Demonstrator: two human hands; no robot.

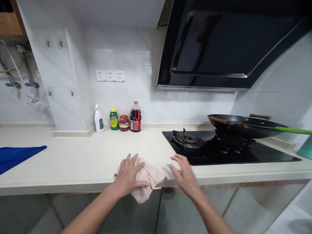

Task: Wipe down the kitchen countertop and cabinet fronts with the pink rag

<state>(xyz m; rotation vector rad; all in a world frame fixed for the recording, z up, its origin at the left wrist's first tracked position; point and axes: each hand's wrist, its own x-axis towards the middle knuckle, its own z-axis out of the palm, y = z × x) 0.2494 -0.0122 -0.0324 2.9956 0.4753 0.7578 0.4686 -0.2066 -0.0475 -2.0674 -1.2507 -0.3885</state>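
While your left hand [130,177] rests with fingers spread wide on the pale pink cloth [149,175], which drapes over the front edge of the cream countertop [73,159], your right hand [184,174] hangs to the right of it, free, thumb and fingers apart, near the black gas hob [207,154]. Behind, a red-labelled sauce bottle [136,120] stands near the tiled wall [192,105].

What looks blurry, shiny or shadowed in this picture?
In the head view, the fingers of the right hand look softly blurred, perhaps from motion, while the left hand on the pink cloth looks sharper; also in the head view, the glossy black range hood carries reflections, and soft shadow dims the wall just below it.
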